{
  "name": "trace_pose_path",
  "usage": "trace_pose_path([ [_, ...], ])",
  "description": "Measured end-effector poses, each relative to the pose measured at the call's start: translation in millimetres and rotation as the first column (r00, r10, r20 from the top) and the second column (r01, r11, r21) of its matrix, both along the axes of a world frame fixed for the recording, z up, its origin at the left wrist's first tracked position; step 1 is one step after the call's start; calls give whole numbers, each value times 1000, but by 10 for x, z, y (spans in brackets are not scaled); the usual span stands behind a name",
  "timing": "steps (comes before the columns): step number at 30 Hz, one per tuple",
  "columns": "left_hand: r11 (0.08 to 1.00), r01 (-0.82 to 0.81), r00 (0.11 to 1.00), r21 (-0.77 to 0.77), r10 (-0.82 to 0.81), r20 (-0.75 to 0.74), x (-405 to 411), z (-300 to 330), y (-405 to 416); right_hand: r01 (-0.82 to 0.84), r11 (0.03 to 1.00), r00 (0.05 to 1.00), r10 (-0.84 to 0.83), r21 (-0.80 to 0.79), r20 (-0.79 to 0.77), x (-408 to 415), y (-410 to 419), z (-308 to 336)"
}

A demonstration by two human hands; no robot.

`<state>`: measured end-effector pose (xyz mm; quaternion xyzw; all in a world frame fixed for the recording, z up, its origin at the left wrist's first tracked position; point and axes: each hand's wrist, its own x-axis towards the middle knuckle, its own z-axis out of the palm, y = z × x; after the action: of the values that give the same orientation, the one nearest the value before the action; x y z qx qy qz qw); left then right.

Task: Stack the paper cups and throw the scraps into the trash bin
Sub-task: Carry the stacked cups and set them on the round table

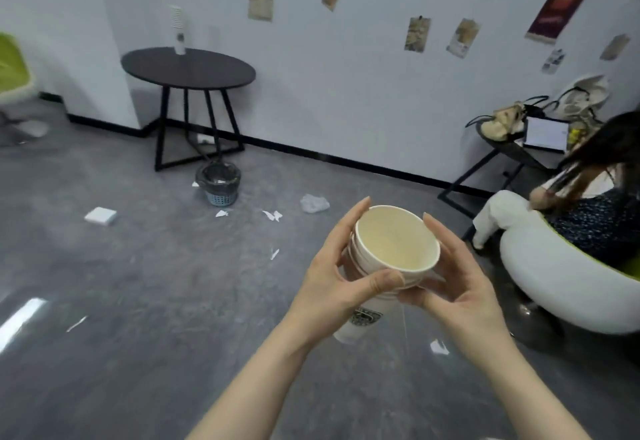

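A stack of white paper cups [394, 245] with a dark logo is held in front of me, its open mouth tilted toward the camera. My left hand [332, 280] grips the stack from the left, thumb across the rims. My right hand [457, 287] cups it from the right and below. A second tall stack of cups [178, 29] stands on the round dark table [188, 67]. A small blue trash bin [219, 185] with a black liner sits on the floor by the table. Several white paper scraps [273, 215] lie scattered on the grey floor.
A crumpled clear wrapper [313, 203] and a white square pad [101, 215] lie on the floor. A person [588, 204] sits in a white round chair [554, 280] at right. Behind it, a side table [512, 149] holds bags. A green chair [12, 69] stands far left.
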<state>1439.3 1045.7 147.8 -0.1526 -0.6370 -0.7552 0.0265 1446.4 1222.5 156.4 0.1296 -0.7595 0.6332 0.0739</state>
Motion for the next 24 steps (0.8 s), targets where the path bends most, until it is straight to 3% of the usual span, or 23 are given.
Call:
trace_pose_path([
  [11,955,-294,956,29,294,24,-921,-225,-1186,-296,955,955,295,18,39,-1464,-1269,-155],
  [24,840,-538,842,75,540,0,-3299,-205,-2026,-544,835,838,546,83,-4,-4247,-2330,-119],
])
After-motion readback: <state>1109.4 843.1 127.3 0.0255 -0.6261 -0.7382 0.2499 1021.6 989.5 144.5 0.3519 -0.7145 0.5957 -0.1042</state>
